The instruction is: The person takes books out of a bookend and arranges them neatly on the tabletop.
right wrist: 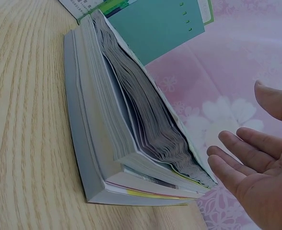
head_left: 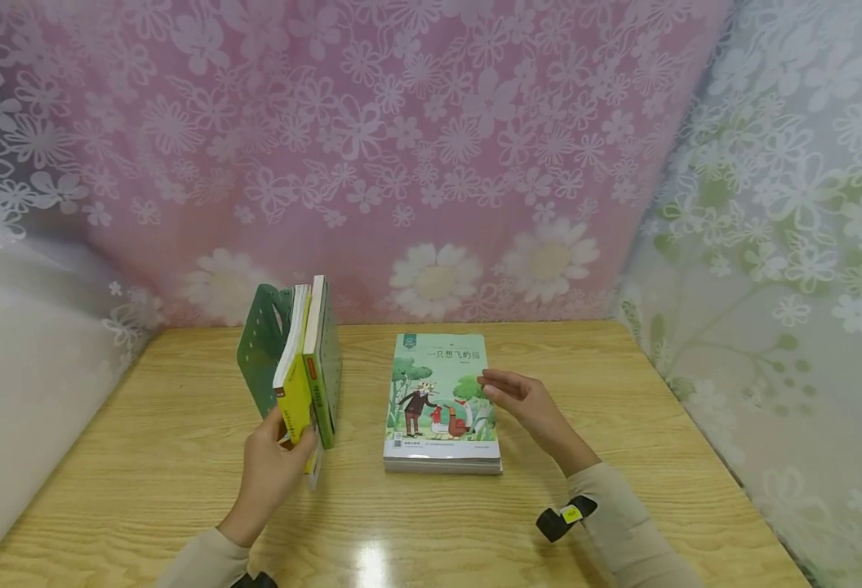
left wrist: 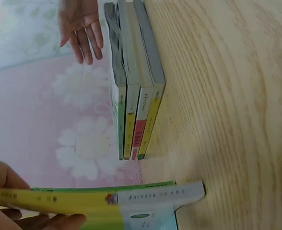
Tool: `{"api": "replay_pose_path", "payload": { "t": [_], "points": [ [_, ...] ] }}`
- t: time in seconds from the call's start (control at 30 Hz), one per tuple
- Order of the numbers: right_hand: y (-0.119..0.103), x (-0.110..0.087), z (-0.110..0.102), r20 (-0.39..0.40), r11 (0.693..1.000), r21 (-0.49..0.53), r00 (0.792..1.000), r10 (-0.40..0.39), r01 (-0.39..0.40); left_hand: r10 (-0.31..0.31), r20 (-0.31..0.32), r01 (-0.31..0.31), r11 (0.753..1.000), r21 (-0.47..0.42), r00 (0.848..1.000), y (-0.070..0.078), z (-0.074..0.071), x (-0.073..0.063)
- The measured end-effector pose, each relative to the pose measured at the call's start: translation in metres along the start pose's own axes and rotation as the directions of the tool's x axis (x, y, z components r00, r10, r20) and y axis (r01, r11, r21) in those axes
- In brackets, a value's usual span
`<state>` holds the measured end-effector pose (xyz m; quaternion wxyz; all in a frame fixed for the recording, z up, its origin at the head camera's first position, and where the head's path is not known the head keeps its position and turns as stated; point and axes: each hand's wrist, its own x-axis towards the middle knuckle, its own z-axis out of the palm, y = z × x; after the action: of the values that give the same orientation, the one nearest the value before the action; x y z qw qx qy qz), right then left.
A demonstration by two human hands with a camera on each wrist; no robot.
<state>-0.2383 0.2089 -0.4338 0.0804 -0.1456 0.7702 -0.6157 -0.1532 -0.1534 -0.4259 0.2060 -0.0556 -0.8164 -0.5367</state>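
Note:
My left hand grips a yellow book by its spine edge, thumb on one side and fingers on the other. That book stands upright, leaning a little, in a green perforated bookend, beside a book with a green spine. In the left wrist view the yellow spine crosses the bottom left. My right hand is held by the right edge of a pile of books, its fingers extended and gripping nothing. A pale green picture book with cartoon animals tops the pile.
Several stacked spines show in the left wrist view. The wooden table meets a pink flowered curtain at the back and a pale flowered one on the right. A black strap is on the right wrist.

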Motion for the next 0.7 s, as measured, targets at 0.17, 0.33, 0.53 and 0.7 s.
{"api": "replay_pose_path", "payload": {
  "t": [0.17,0.33,0.53,0.7],
  "points": [
    [0.002,0.001,0.000,-0.001,1.000,0.005,1.000,-0.003,0.003,-0.009,-0.089,0.011,1.000,0.026,0.996,-0.005,-0.004,0.001],
    [0.002,0.001,0.001,-0.005,1.000,0.010,1.000,0.012,-0.012,-0.085,-0.136,0.088,0.996,0.016,0.987,-0.009,-0.014,0.000],
    [0.001,-0.001,0.002,-0.002,1.000,0.010,1.000,0.010,-0.010,-0.110,-0.156,0.111,0.994,-0.004,0.982,-0.007,-0.028,-0.006],
    [0.000,-0.001,0.001,0.004,1.000,0.014,1.000,0.005,-0.005,-0.133,-0.130,0.133,0.991,-0.012,0.983,-0.006,-0.038,-0.011]
  ]
}}
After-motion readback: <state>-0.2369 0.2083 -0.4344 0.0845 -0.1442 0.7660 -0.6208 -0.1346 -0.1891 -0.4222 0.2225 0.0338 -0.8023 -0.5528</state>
